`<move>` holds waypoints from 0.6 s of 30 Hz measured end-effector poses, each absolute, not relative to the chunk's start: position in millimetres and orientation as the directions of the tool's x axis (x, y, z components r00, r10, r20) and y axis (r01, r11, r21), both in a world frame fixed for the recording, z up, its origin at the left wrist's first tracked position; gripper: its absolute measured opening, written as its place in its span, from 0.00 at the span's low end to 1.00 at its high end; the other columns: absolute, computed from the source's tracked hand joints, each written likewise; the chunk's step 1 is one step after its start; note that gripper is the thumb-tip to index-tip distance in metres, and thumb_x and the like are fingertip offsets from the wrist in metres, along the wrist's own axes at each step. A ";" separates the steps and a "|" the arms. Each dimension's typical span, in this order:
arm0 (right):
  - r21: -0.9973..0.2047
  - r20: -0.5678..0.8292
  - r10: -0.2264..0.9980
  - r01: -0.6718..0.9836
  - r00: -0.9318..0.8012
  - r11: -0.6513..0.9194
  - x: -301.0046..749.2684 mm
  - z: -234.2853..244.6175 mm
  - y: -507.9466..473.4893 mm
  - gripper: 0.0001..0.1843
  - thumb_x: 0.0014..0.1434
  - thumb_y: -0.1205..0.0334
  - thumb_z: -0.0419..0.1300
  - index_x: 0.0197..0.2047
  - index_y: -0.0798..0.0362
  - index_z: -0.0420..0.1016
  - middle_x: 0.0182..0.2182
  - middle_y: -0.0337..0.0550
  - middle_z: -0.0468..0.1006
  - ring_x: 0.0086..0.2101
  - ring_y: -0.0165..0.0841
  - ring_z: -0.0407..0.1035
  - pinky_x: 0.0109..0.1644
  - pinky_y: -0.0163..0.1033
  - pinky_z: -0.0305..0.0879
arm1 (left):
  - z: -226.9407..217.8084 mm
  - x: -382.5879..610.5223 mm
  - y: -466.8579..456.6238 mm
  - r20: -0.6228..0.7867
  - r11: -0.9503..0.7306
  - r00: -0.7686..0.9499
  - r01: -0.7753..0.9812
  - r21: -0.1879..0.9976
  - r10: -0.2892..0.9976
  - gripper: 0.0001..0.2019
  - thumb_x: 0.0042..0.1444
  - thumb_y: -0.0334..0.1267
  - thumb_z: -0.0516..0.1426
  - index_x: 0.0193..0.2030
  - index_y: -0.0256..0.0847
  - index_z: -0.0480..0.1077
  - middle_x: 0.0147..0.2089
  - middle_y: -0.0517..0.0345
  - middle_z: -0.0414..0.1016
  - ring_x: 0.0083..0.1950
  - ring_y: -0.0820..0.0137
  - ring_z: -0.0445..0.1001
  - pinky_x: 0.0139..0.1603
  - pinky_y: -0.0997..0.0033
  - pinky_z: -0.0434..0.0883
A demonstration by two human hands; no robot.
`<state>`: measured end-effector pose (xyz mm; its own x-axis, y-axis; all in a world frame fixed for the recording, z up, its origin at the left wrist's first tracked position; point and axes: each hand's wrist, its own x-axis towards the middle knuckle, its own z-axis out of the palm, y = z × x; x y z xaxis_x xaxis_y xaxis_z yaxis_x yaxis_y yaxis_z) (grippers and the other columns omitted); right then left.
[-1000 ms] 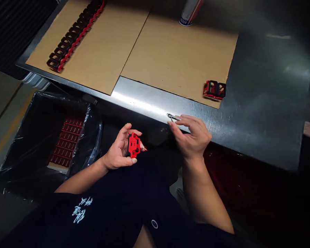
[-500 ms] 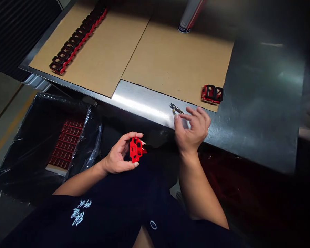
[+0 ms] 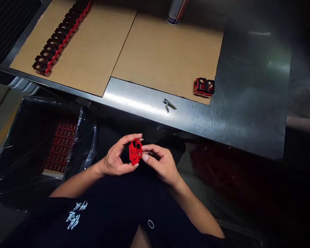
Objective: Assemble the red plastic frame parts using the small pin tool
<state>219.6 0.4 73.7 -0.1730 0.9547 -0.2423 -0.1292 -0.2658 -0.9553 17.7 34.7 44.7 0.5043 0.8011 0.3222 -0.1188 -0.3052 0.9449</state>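
Observation:
My left hand [image 3: 116,157] holds a red plastic part with square openings [image 3: 135,152] in its fingers, above my lap. My right hand [image 3: 160,161] has come in from the right, and its fingertips pinch the part's right edge. A small metal clipper [image 3: 169,105] lies on the steel table [image 3: 144,107], beyond both hands and touching neither.
Two cardboard sheets [image 3: 155,58] cover the table. They carry a long row of black-and-red parts [image 3: 59,40], a small black-and-red group [image 3: 204,86] and a spray can [image 3: 176,12]. To the left, a bin lined with black plastic [image 3: 23,137] holds rows of red parts [image 3: 60,148].
My right hand has moved away from the clipper, down and left to the red part. The clipper stays on the table. The whole view has shifted slightly left.

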 end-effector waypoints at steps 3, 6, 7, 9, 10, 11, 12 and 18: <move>-0.860 -0.318 0.891 -0.298 -0.323 -0.415 218.8 66.4 -2.2 0.14 0.61 0.51 0.67 0.45 0.51 0.84 0.34 0.41 0.85 0.32 0.34 0.76 0.41 0.39 0.71 | 45.1 17.8 32.2 0.284 -0.256 0.507 -0.127 0.958 0.814 0.45 0.52 0.31 0.68 0.74 0.51 0.55 0.71 0.43 0.67 0.67 0.55 0.74 0.68 0.52 0.73; -0.800 -0.321 0.848 -0.359 -0.421 -0.481 219.4 60.9 -5.4 0.17 0.60 0.50 0.68 0.47 0.51 0.84 0.34 0.42 0.84 0.33 0.35 0.76 0.43 0.41 0.70 | 44.5 18.3 31.2 0.277 -0.245 0.500 -0.130 0.961 0.821 0.45 0.51 0.30 0.69 0.74 0.51 0.56 0.71 0.44 0.67 0.67 0.56 0.74 0.68 0.54 0.74; -0.796 -0.316 0.842 -0.361 -0.437 -0.486 220.0 59.8 -6.2 0.17 0.59 0.50 0.68 0.48 0.51 0.84 0.34 0.43 0.85 0.33 0.35 0.76 0.44 0.41 0.70 | 44.4 18.5 31.1 0.278 -0.243 0.499 -0.135 0.961 0.821 0.46 0.51 0.30 0.68 0.74 0.51 0.55 0.71 0.44 0.67 0.67 0.56 0.74 0.68 0.54 0.74; -0.800 -0.304 0.842 -0.361 -0.445 -0.480 221.2 58.9 -6.8 0.17 0.59 0.52 0.68 0.48 0.51 0.84 0.35 0.42 0.85 0.34 0.35 0.76 0.44 0.40 0.69 | 44.5 18.8 31.2 0.283 -0.239 0.500 -0.151 0.959 0.819 0.46 0.51 0.29 0.68 0.75 0.51 0.55 0.72 0.44 0.66 0.67 0.56 0.73 0.68 0.55 0.74; -0.801 -0.301 0.843 -0.361 -0.446 -0.477 221.6 59.0 -6.9 0.17 0.59 0.52 0.68 0.49 0.50 0.83 0.35 0.42 0.85 0.34 0.35 0.76 0.44 0.39 0.68 | 44.7 19.1 31.3 0.285 -0.236 0.500 -0.160 0.958 0.818 0.46 0.51 0.29 0.68 0.75 0.51 0.54 0.72 0.44 0.66 0.68 0.56 0.73 0.68 0.56 0.74; -0.801 -0.301 0.842 -0.361 -0.448 -0.478 221.9 59.4 -6.8 0.17 0.59 0.52 0.68 0.49 0.50 0.83 0.35 0.42 0.85 0.34 0.34 0.75 0.44 0.39 0.68 | 45.0 19.4 31.3 0.284 -0.230 0.500 -0.168 0.958 0.818 0.46 0.52 0.29 0.68 0.75 0.51 0.54 0.72 0.43 0.65 0.68 0.57 0.73 0.68 0.56 0.74; -0.798 -0.305 0.841 -0.362 -0.447 -0.482 221.8 59.9 -6.7 0.17 0.59 0.52 0.68 0.49 0.50 0.83 0.35 0.42 0.85 0.34 0.34 0.75 0.44 0.38 0.68 | 45.3 19.8 31.2 0.281 -0.221 0.500 -0.176 0.959 0.819 0.46 0.52 0.29 0.68 0.74 0.51 0.54 0.72 0.43 0.65 0.68 0.57 0.73 0.68 0.55 0.74; -0.777 -0.369 0.824 -0.343 -0.430 -0.527 218.9 63.2 -7.2 0.21 0.56 0.48 0.71 0.48 0.52 0.82 0.33 0.40 0.83 0.32 0.33 0.73 0.41 0.38 0.68 | 45.1 21.9 28.9 0.241 -0.134 0.507 -0.237 0.962 0.827 0.44 0.53 0.31 0.68 0.73 0.53 0.53 0.74 0.42 0.63 0.69 0.54 0.72 0.67 0.50 0.74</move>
